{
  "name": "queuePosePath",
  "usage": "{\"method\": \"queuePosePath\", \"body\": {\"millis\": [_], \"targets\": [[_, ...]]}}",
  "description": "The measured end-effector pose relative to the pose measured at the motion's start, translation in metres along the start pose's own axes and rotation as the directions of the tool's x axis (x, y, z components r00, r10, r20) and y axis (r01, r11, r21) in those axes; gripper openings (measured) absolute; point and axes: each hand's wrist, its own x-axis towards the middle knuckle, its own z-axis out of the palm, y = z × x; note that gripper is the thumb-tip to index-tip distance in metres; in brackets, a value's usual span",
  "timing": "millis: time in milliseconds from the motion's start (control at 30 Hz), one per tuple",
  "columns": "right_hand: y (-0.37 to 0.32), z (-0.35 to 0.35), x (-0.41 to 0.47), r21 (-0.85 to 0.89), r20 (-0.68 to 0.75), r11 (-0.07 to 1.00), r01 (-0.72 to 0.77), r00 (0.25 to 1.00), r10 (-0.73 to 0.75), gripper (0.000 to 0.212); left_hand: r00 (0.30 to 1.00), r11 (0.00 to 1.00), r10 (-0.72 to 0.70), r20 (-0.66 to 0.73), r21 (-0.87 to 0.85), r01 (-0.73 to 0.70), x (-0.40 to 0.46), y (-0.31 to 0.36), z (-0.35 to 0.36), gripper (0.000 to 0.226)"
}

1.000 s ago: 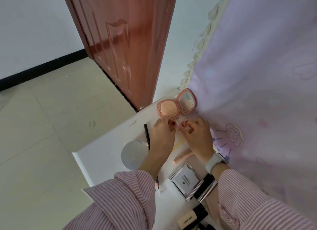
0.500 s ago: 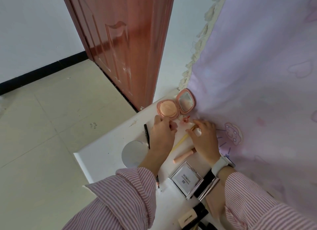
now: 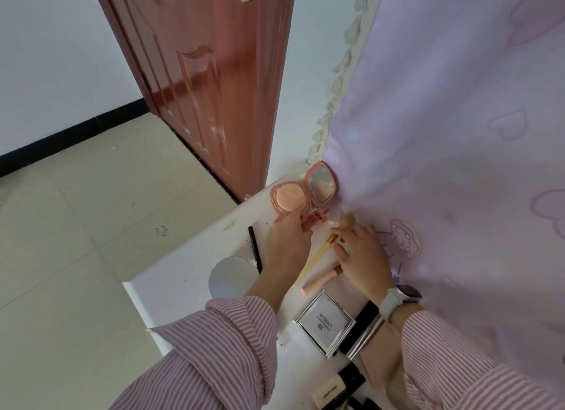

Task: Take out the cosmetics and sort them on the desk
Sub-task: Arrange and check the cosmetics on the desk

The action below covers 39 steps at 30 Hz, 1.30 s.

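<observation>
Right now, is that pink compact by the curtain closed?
No, the pink compact lies open on the desk, its mirror lid raised against the curtain and its puff showing.

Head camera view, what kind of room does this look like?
Probably a bedroom corner at home: a small white desk beside a reddish-brown wooden door, a lilac cartoon-print curtain, and an open pink cushion compact with mirror.

Right hand [image 3: 363, 253] pinches yellow brush [image 3: 318, 253] near its head; left hand [image 3: 286, 241] touches small pink items [image 3: 408, 216] beside open compact [image 3: 301, 192] on white desk [image 3: 177, 284].
</observation>
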Motion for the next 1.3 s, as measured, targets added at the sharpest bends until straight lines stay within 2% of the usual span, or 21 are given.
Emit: {"method": "queuePosePath", "body": {"millis": [67,233,300,433,600,733,833,933,1000,1100,1167,1300], "targets": [[0.001,0.001,0.003,-0.011,0.022,0.999,0.036,0.999,-0.036,0.019,1.000,1.000,0.002,-0.017,-0.010,-0.002,-0.001,0.000,0.000,0.020],[0.002,0.007,0.005,-0.001,0.095,1.000,0.020,0.995,-0.020,0.019,0.999,0.999,-0.011,-0.035,-0.032,0.010,-0.006,-0.002,-0.001,0.019],[0.002,0.007,0.003,-0.006,0.141,1.000,0.021,0.990,-0.020,0.024,0.999,1.000,-0.006,-0.034,-0.026,0.005,-0.006,-0.002,-0.002,0.019],[-0.001,0.004,0.002,0.044,0.146,0.999,-0.016,0.989,0.010,0.036,1.000,1.000,0.001,-0.021,-0.020,-0.001,-0.005,-0.001,-0.003,0.019],[0.000,-0.002,-0.001,0.121,0.192,0.989,-0.080,0.980,0.056,0.041,1.000,0.999,0.002,0.013,-0.052,-0.001,-0.012,0.004,-0.011,0.040],[-0.006,-0.009,-0.015,0.231,0.073,0.967,-0.110,0.993,0.095,0.028,0.999,0.998,0.015,0.039,-0.061,-0.012,-0.031,0.006,-0.024,0.060],[-0.027,-0.017,-0.031,0.308,-0.029,0.948,-0.081,0.995,0.095,0.018,0.995,0.997,0.039,-0.095,-0.061,-0.044,-0.052,-0.003,-0.045,0.049],[-0.060,-0.016,-0.050,0.224,-0.048,0.967,0.118,0.993,-0.110,0.012,0.962,0.994,0.089,-0.260,-0.040,-0.102,-0.074,-0.030,-0.066,0.037],[-0.085,-0.010,-0.063,0.110,0.041,0.981,0.163,0.985,-0.168,0.014,0.966,0.995,0.102,-0.238,0.035,-0.097,-0.086,-0.056,-0.073,0.043],[-0.113,0.000,-0.077,-0.113,0.180,0.986,0.120,0.979,-0.098,0.027,0.996,0.986,0.062,-0.068,0.162,-0.050,-0.103,-0.088,-0.073,0.060],[-0.123,0.004,-0.079,-0.218,0.208,0.971,0.103,0.976,-0.057,0.034,0.996,0.978,0.086,-0.024,0.191,-0.080,-0.109,-0.101,-0.070,0.064],[-0.130,0.010,-0.076,-0.235,0.180,0.972,0.029,0.984,0.014,0.024,0.995,0.976,0.098,-0.027,0.196,-0.090,-0.110,-0.106,-0.068,0.064]]}}
